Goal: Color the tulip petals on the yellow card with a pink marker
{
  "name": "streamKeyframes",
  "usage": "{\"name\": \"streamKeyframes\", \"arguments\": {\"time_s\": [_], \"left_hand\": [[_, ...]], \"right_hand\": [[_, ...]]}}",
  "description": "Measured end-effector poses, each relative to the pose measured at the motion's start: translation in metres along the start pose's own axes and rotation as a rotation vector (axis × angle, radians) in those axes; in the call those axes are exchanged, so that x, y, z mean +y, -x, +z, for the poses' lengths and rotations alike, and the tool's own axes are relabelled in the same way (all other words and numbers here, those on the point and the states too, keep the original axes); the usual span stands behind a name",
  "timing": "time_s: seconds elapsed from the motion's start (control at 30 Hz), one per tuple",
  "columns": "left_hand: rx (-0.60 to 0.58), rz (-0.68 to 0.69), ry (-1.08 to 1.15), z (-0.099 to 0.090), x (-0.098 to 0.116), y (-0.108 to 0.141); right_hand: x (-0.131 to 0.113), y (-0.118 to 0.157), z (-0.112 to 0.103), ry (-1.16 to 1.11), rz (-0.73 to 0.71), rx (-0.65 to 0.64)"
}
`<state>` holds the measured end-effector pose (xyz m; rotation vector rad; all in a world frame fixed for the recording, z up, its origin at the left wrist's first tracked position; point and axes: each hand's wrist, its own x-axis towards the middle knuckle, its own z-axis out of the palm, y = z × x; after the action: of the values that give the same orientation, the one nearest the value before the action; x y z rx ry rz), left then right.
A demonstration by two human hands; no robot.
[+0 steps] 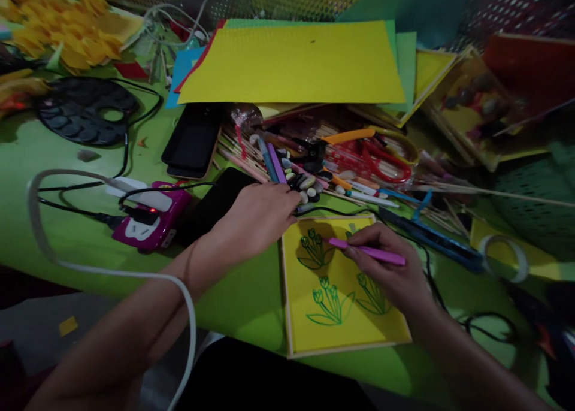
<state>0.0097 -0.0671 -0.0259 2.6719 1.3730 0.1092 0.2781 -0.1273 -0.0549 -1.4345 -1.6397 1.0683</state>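
Note:
My right hand (389, 261) is closed around a pink marker (386, 256), holding it slantwise over a yellow panel (299, 333) with a thin pale wooden frame. Green outlines of tulips (329, 303) are drawn on the panel, and my hand partly covers those on the right. My left hand (265, 213) is lowered beyond the panel's upper left corner, beside a heap of pebbles (308, 183) and a purple pen (276, 163). Its fingers bend downward and their tips are hidden, so I cannot see whether they grip anything.
A magenta power strip (168, 219) with cables stands left, near phones (192, 138) and a black palette (85, 111). Red-handled scissors (386, 165) and sticks lie behind the panel. Right are a glue gun (431, 240) and a tape roll (521, 261). Yellow sheets (291, 63) are stacked behind.

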Motion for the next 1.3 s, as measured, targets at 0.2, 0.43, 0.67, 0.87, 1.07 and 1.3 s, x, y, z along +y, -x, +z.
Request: {"name": "streamKeyframes", "arguments": {"time_s": [0.2,0.43,0.67,0.87,1.07,1.3], "left_hand": [[0.103,0.249,0.029,-0.02,0.057,0.037],[0.1,0.44,-0.033,0.026,0.119,0.075],[0.149,0.443,-0.126,0.029,0.137,0.066],[0.062,0.568,-0.021,0.031,0.143,0.054],[0.077,0.54,0.027,0.044,0.135,0.046],[0.114,0.54,0.034,0.051,0.136,0.049]], "right_hand": [[-0.001,-0.001,0.0,0.022,0.002,-0.005],[0.001,-0.002,0.0,0.025,-0.017,-0.001],[0.001,0.0,-0.001,0.022,-0.012,-0.018],[-0.003,0.0,0.001,0.024,-0.002,0.002],[-0.001,-0.001,0.001,0.018,-0.034,0.022],[0.0,-0.002,0.001,0.035,-0.026,0.027]]}}
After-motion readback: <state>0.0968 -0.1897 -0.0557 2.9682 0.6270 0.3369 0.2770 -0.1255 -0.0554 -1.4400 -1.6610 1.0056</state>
